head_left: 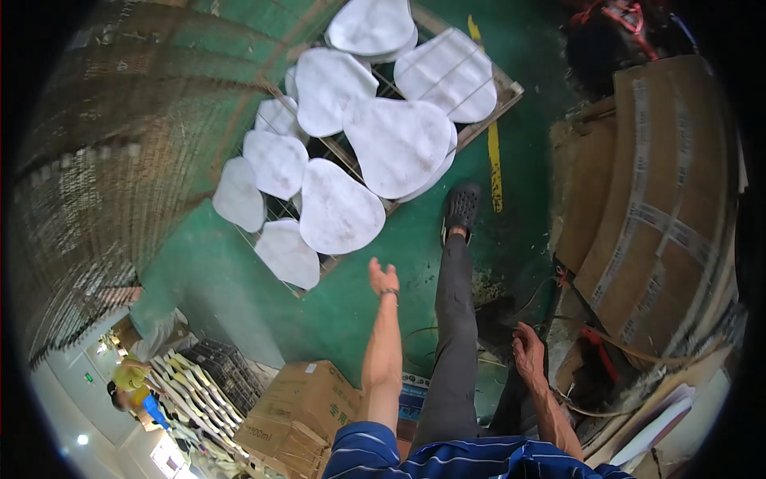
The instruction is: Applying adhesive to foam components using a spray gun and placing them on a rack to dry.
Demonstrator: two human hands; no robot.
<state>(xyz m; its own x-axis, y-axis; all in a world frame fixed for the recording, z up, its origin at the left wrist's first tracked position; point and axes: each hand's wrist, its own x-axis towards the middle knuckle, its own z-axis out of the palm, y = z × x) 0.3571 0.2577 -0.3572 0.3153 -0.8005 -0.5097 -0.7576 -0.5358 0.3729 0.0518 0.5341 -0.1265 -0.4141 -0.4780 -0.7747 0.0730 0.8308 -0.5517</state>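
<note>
My left hand [384, 279] reaches forward over the green floor, empty, its fingers apart. Just beyond it lies a white pear-shaped padded sheet [341, 209], and no contact shows between them. Several more white rounded pieces, such as a large one [399, 148] and a smaller one [275, 164], lie spread and partly overlapping on a low frame [504, 97] with wooden edges and thin bars. My right hand [528, 351] hangs low beside my leg, its fingers loosely bent and apart with nothing seen in them. Cardboard is nearest to it.
Large taped cardboard sheets [650, 211] stand along the right. A brown carton [299, 411] sits at the lower left, near a black crate [223, 371]. Brown netting [159, 136] hangs at the left. Another person [132, 383] is farther off. My shoe [460, 209] is beside the frame.
</note>
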